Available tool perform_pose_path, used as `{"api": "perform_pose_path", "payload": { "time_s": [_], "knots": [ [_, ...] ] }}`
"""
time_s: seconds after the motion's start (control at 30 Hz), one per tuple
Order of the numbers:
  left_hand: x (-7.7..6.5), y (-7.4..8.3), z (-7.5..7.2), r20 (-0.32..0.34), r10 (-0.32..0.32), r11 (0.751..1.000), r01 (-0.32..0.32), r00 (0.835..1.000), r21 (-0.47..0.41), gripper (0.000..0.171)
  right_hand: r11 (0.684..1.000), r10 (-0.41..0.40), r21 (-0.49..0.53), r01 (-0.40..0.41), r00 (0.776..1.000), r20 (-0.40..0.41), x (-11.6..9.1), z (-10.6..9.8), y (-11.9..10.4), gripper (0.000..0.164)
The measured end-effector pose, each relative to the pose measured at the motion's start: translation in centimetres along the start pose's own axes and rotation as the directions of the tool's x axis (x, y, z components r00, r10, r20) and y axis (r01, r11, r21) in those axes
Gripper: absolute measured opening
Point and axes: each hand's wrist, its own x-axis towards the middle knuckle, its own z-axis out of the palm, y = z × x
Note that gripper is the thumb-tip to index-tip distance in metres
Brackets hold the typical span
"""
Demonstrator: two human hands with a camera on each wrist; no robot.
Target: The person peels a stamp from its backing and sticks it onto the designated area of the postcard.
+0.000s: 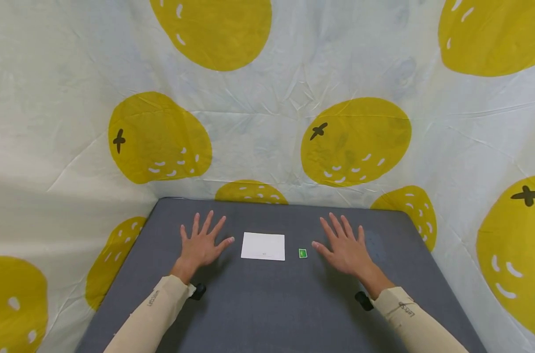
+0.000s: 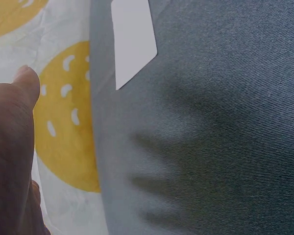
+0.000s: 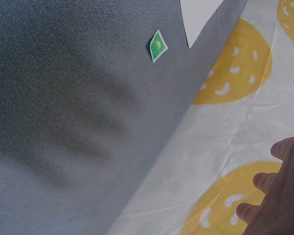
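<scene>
A white rectangular card or envelope (image 1: 263, 246) lies flat on the dark grey table (image 1: 258, 304), with small faint marks near its lower edge. Just right of it is a small green stamp (image 1: 303, 253) with a pale border, also seen in the right wrist view as a green stamp (image 3: 158, 46). To the left of the white piece my left hand (image 1: 200, 247) hovers over the table, fingers spread, holding nothing. My right hand (image 1: 346, 247) is likewise spread above the table, right of the stamp and apart from it. Both hands cast shadows on the cloth surface.
A pale curtain (image 1: 258, 142) printed with large yellow fruit hangs behind the table and along both sides. Dark wrist cameras sit under the left sleeve (image 1: 155, 309) and the right sleeve (image 1: 410, 318).
</scene>
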Motion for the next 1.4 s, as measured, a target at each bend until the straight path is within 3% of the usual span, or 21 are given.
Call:
{"api": "perform_pose_path", "payload": {
  "time_s": [0.53,1.0,1.4],
  "knots": [
    [0.4,0.2,1.0,0.031,-0.026,1.0,0.027,0.999,-0.014,0.084,1.0,-0.011,0.018,0.01,0.999,0.044,0.3,0.4,0.8,0.085],
    [-0.1,-0.1,1.9,0.034,0.001,1.0,0.0,0.999,-0.03,0.082,0.999,-0.037,0.03,0.037,0.999,-0.004,-0.1,2.0,0.7,0.081],
    [0.1,0.0,2.5,0.037,0.002,1.0,-0.001,0.999,-0.012,0.082,0.999,-0.019,0.032,0.019,1.0,0.016,-0.2,2.5,0.5,0.081]
  ]
}}
